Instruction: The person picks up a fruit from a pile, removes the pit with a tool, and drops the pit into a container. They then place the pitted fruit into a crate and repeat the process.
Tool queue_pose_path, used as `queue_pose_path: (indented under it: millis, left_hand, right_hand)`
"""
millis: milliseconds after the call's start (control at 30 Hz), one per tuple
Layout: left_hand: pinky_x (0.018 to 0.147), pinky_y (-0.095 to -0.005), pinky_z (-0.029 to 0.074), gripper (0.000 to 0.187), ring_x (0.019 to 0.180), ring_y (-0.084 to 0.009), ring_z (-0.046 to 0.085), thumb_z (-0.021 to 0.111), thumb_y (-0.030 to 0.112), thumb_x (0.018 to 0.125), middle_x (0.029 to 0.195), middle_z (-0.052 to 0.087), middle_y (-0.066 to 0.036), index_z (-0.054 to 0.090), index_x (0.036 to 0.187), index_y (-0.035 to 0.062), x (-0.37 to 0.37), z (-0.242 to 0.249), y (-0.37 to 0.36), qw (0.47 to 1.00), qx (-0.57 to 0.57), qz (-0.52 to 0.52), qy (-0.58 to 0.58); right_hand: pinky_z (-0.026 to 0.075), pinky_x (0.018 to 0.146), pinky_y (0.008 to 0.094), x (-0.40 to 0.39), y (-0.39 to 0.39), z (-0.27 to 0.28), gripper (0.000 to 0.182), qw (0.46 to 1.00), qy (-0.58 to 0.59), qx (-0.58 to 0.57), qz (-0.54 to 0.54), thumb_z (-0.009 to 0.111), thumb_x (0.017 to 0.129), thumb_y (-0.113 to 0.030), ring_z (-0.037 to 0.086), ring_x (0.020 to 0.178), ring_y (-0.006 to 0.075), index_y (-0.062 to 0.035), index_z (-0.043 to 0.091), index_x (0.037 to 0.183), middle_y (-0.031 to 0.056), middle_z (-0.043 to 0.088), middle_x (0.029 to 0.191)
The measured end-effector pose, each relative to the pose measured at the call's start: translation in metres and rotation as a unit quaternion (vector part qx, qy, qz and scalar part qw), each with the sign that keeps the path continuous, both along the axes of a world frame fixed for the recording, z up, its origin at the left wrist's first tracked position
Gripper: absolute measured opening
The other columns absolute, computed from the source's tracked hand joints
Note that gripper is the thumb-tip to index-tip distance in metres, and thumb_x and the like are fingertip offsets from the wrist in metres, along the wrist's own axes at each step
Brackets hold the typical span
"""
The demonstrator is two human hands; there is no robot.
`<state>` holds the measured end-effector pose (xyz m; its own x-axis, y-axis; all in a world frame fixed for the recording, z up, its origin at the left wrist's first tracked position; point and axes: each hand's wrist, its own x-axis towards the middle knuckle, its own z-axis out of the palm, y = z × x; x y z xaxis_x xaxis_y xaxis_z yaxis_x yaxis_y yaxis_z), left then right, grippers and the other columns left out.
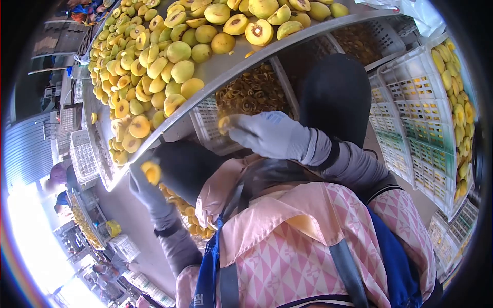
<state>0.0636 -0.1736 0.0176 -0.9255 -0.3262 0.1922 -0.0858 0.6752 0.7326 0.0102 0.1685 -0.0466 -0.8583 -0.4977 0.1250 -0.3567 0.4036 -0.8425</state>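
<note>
My left hand (145,186), in a grey glove, is at the left below the table's edge, closed on a yellow fruit half (151,173). Near the middle, over a white crate, my right hand (272,135) is gloved too, its fingers pinched round a small yellow fruit piece (225,124). Many halved yellow fruits (179,52) lie heaped on the metal table (215,72). Beneath the table's edge, brown pits and scraps (251,92) fill a crate (206,120).
White crates (411,110) of yellow fruit stand at the right. More cut fruit (192,220) lies low beside my left forearm. My dark-clad knees (336,97) rise near the table edge. People (61,177), a yellow container (113,228) and stacked crates (83,154) are at the far left.
</note>
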Motion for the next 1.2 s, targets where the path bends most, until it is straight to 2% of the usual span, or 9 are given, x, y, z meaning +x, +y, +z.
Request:
queue_pose_path:
  millis: [100, 267, 500, 700, 800, 867, 900, 1067, 1200]
  left_hand:
    - [0.090, -0.0365, 0.053, 0.027, 0.099, -0.0259, 0.068, 0.067, 0.007, 0.092, 0.109, 0.072, -0.014, 0.069, 0.118, 0.0018, 0.004, 0.016, -0.043, 0.958, -0.198, 0.093, -0.186]
    - [0.095, -0.0444, 0.051, 0.031, 0.099, -0.0341, 0.067, 0.073, 0.013, 0.089, 0.119, 0.068, -0.014, 0.070, 0.119, 0.0039, -0.091, 0.010, 0.018, 0.908, -0.355, -0.162, 0.149]
    - [0.085, -0.0460, 0.055, 0.071, 0.104, -0.0350, 0.070, 0.063, 0.062, 0.087, 0.111, 0.072, -0.019, 0.058, 0.126, 0.0024, -0.229, -0.035, 0.123, 0.812, -0.523, -0.128, -0.224]
    - [0.082, -0.0469, 0.057, 0.058, 0.093, -0.0324, 0.073, 0.069, 0.041, 0.089, 0.107, 0.072, -0.018, 0.055, 0.127, -0.0008, -0.214, -0.010, 0.120, 0.888, -0.410, -0.140, -0.154]
    - [0.091, -0.0388, 0.055, 0.052, 0.102, -0.0260, 0.068, 0.070, 0.011, 0.085, 0.116, 0.067, -0.012, 0.052, 0.133, 0.0017, -0.175, -0.022, 0.093, 0.957, 0.165, -0.215, -0.102]
    - [0.096, -0.0356, 0.052, 0.059, 0.108, -0.0223, 0.064, 0.067, -0.002, 0.081, 0.121, 0.062, -0.009, 0.049, 0.136, 0.0032, -0.123, -0.003, 0.126, 0.937, 0.264, -0.225, -0.047]
    - [0.098, -0.0340, 0.051, 0.063, 0.112, -0.0205, 0.062, 0.066, -0.008, 0.079, 0.124, 0.060, -0.008, 0.047, 0.138, 0.0039, -0.109, 0.001, 0.141, 0.921, 0.315, -0.230, -0.020]
    - [0.098, -0.0344, 0.051, 0.063, 0.110, -0.0229, 0.060, 0.063, 0.006, 0.089, 0.127, 0.059, -0.012, 0.041, 0.147, 0.0043, -0.076, -0.008, 0.166, 0.881, 0.422, -0.206, -0.060]
    - [0.092, -0.0343, 0.051, 0.047, 0.105, -0.0206, 0.059, 0.057, 0.017, 0.100, 0.127, 0.057, -0.013, 0.044, 0.141, -0.0009, -0.073, -0.002, 0.185, 0.879, 0.444, -0.172, -0.034]
  right_hand:
    - [0.053, 0.065, 0.0445, 0.004, -0.003, -0.004, 0.022, 0.996, 0.073, 0.054, 0.004, 0.060, 0.096, -0.025, 0.069, 0.077, 0.0338, -0.0054, 0.058, 0.105, 0.0154, 0.066, 0.081]
    - [0.054, 0.069, 0.0458, -0.002, -0.007, 0.001, 0.023, 0.985, 0.072, 0.157, -0.002, 0.063, 0.094, -0.024, 0.070, 0.082, 0.0338, -0.0064, 0.054, 0.106, 0.0154, 0.065, 0.091]
    - [0.053, 0.071, 0.0492, -0.009, 0.000, 0.014, 0.028, 0.996, -0.005, 0.086, -0.016, 0.064, 0.094, -0.028, 0.068, 0.084, 0.0389, -0.0049, 0.054, 0.108, 0.0195, 0.067, 0.091]
    - [0.052, 0.066, 0.0464, -0.010, 0.003, 0.010, 0.028, 0.993, 0.023, -0.096, -0.072, 0.065, 0.096, -0.025, 0.067, 0.077, 0.0397, -0.0038, 0.056, 0.111, 0.0206, 0.065, 0.085]
    - [0.052, 0.063, 0.0411, -0.017, 0.007, 0.032, 0.028, 0.958, -0.108, -0.254, -0.081, 0.064, 0.098, -0.024, 0.066, 0.071, 0.0377, -0.0022, 0.057, 0.114, 0.0157, 0.064, 0.082]
    - [0.051, 0.062, 0.0378, -0.024, 0.004, 0.040, 0.028, 0.894, -0.256, -0.362, -0.060, 0.064, 0.099, -0.024, 0.063, 0.066, 0.0353, -0.0012, 0.058, 0.115, 0.0113, 0.063, 0.080]
    - [0.049, 0.066, 0.0334, -0.026, 0.003, 0.038, 0.034, 0.888, -0.277, -0.360, -0.071, 0.061, 0.103, -0.028, 0.055, 0.071, 0.0133, 0.0016, 0.062, 0.119, 0.0059, 0.061, 0.078]
    - [0.050, 0.062, 0.0398, -0.026, -0.004, 0.004, 0.031, 0.960, 0.188, -0.183, -0.093, 0.059, 0.103, -0.026, 0.063, 0.066, 0.0262, -0.0007, 0.059, 0.122, 0.0103, 0.063, 0.076]
    - [0.050, 0.060, 0.0457, -0.014, -0.012, 0.012, 0.026, 0.974, 0.056, -0.189, -0.114, 0.059, 0.102, -0.025, 0.065, 0.068, 0.0386, -0.0034, 0.058, 0.117, 0.0153, 0.065, 0.077]
